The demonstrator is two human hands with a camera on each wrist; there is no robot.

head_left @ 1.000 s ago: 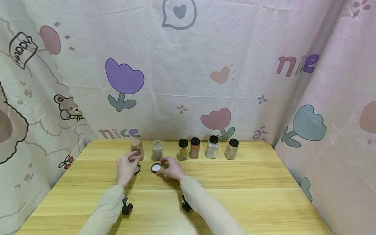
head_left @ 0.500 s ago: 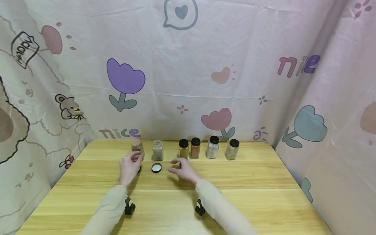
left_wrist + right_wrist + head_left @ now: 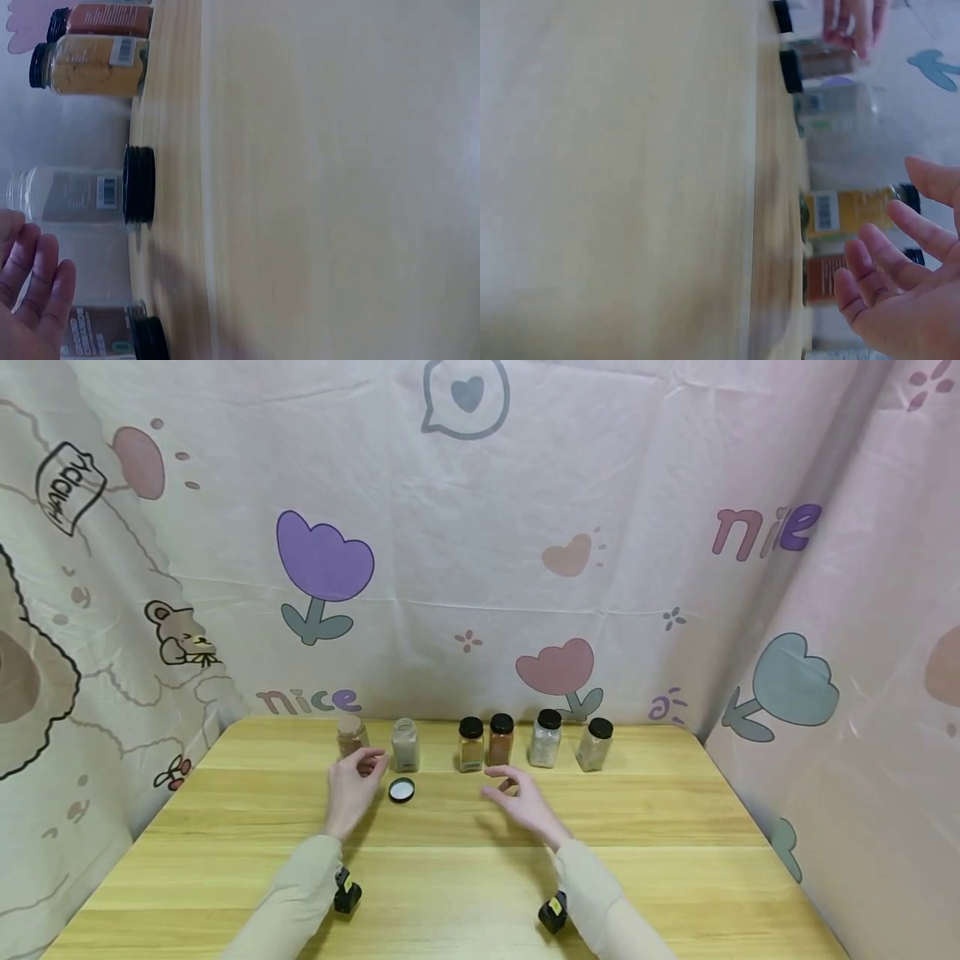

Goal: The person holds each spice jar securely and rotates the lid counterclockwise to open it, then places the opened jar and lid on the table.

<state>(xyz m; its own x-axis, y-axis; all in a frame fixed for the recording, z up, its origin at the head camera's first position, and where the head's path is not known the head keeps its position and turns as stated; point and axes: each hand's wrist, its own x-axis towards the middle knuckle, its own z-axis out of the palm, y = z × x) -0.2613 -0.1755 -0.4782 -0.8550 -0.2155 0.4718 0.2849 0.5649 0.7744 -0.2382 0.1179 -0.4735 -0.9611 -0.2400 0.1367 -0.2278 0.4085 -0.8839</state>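
Observation:
My left hand point(image 3: 356, 787) hovers in front of the jar of brown powder point(image 3: 349, 732), fingers loosely bent and holding nothing. To its right stands an uncapped glass jar of greyish powder point(image 3: 406, 747), with a black lid point(image 3: 401, 790) lying white inside up before it. A second black lid point(image 3: 150, 340) shows by the brown jar in the left wrist view; the hand hides it from the head camera. My right hand point(image 3: 527, 799), also holding nothing, is spread in the air before the capped jars of yellow powder point(image 3: 471, 747) and orange-red powder point(image 3: 500, 743).
Farther right along the back of the wooden table point(image 3: 637, 852) stand a capped jar with white contents point(image 3: 544, 742) and a capped jar with pale contents point(image 3: 595, 747). A printed curtain point(image 3: 450, 527) hangs behind and at both sides.
My right hand has left the lid before the greyish jar and moved right, to the yellow and orange-red jars. My left hand has shifted a little right from beside the other lid.

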